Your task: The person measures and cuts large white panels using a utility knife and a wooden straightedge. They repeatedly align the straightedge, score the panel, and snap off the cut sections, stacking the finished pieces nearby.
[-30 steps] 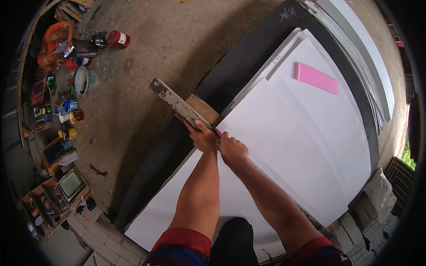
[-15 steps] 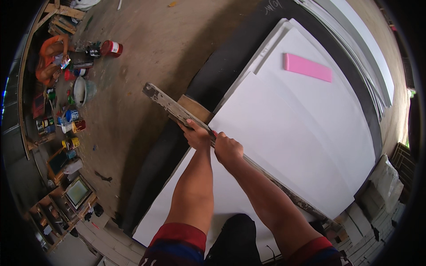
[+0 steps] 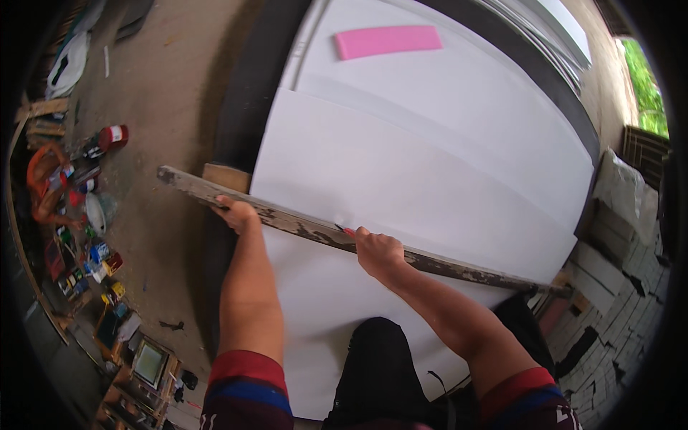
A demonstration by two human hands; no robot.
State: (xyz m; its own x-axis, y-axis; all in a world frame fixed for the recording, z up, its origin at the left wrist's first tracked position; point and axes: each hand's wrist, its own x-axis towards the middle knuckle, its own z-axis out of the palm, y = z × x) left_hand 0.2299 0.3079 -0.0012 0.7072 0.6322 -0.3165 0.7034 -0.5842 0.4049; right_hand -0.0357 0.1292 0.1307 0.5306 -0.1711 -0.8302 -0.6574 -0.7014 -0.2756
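Soft daylight, dark fisheye rim
The sheets (image 3: pixel 401 158) look pale, greying near the knee (image 3: pixel 380 344); greenery (image 3: pixel 645 86) glows at upper right. The floor (image 3: pixel 161 86) dims into soft shadow beside the mat (image 3: pixel 261 86), sheet edges bow, and cans (image 3: pixel 113 136) at left blur slightly.

Plank (image 3: pixel 304 225) across sheets (image 3: pixel 401 143). Knife (image 3: pixel 349 231) at plank's far edge. Block (image 3: pixel 389 41) on sheets, beyond plank. Cans (image 3: pixel 114 137) on floor (image 3: pixel 168 93), left of sheets.
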